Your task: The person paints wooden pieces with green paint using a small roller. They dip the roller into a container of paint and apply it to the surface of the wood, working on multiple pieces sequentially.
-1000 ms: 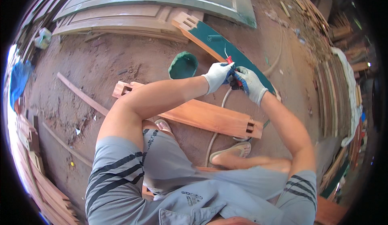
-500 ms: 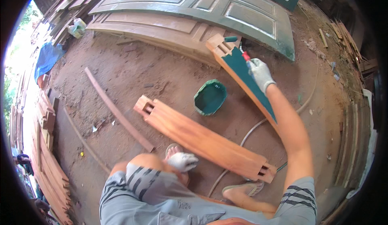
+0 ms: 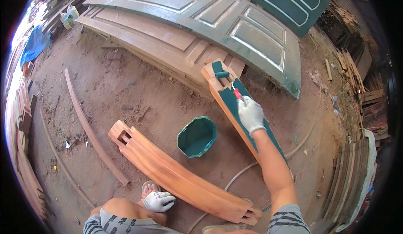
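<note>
My right hand [image 3: 251,114], in a white glove, is closed round the red handle of a small paint roller [image 3: 222,74]. Its green sleeve rests on the notched end of a wooden board [image 3: 235,97], whose upper face is largely dark green and whose side is bare orange-brown. A green patch shows on that end, with bare wood around it. My left hand [image 3: 158,201], also gloved, hangs low by my foot, fingers loosely apart and holding nothing visible. Between the board and a second, unpainted slotted beam [image 3: 180,171] stands an open tub of green paint [image 3: 197,136].
Panelled doors [image 3: 260,45] lie stacked ahead, a grey-green one over bare wood, with a dark green panel [image 3: 289,3] behind. A pale hose [image 3: 247,166] runs under the board. Thin strips [image 3: 90,129] lie on the dirt at left; stacked planks [image 3: 346,179] are at right.
The roller has come onto the board's notched end, where a green patch now shows. My view has shifted, so the tub and boards sit lower and further left. My left hand stays low by my foot.
</note>
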Demonstrator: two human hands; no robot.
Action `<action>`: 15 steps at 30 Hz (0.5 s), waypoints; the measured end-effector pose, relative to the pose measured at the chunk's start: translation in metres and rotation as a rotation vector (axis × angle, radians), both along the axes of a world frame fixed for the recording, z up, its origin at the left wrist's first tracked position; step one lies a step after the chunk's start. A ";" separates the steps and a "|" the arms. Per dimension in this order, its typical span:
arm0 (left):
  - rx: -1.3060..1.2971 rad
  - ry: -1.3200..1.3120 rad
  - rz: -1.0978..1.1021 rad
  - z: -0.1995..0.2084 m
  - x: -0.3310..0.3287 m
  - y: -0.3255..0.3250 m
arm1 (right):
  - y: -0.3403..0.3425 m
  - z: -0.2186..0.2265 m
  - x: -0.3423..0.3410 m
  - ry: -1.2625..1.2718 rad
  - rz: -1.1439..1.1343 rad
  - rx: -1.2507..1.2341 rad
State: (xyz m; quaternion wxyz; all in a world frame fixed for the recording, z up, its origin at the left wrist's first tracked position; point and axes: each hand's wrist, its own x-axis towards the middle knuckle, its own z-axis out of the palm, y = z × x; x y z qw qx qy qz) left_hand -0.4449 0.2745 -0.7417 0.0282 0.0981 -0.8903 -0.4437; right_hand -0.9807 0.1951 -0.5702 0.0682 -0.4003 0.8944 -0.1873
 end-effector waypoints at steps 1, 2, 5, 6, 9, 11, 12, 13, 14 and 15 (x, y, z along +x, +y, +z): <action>-0.010 0.004 0.016 0.006 -0.005 -0.001 | 0.008 0.003 -0.004 -0.043 0.004 -0.045; -0.011 -0.018 0.025 0.009 -0.006 -0.002 | 0.013 0.003 -0.004 -0.087 0.010 -0.090; -0.009 -0.057 0.027 0.002 -0.015 0.000 | -0.009 -0.001 -0.022 -0.033 0.039 -0.219; 0.000 -0.067 0.028 0.002 -0.018 0.000 | -0.024 -0.006 -0.030 -0.041 0.037 -0.234; 0.021 -0.073 0.019 0.001 -0.021 -0.002 | -0.058 -0.005 -0.034 -0.013 -0.006 -0.170; 0.036 -0.068 0.043 0.001 -0.017 0.002 | -0.060 -0.006 -0.024 -0.016 -0.004 -0.073; 0.028 -0.087 0.044 0.002 -0.010 0.005 | -0.051 -0.008 -0.016 -0.012 0.000 -0.044; 0.019 -0.106 0.045 0.003 -0.004 0.007 | -0.036 -0.009 -0.005 -0.008 0.004 -0.015; 0.007 -0.114 0.047 0.004 -0.003 0.008 | -0.020 -0.004 0.001 0.007 0.010 0.009; 0.026 -0.106 0.048 0.006 -0.005 0.007 | -0.006 0.003 0.004 -0.014 0.017 -0.016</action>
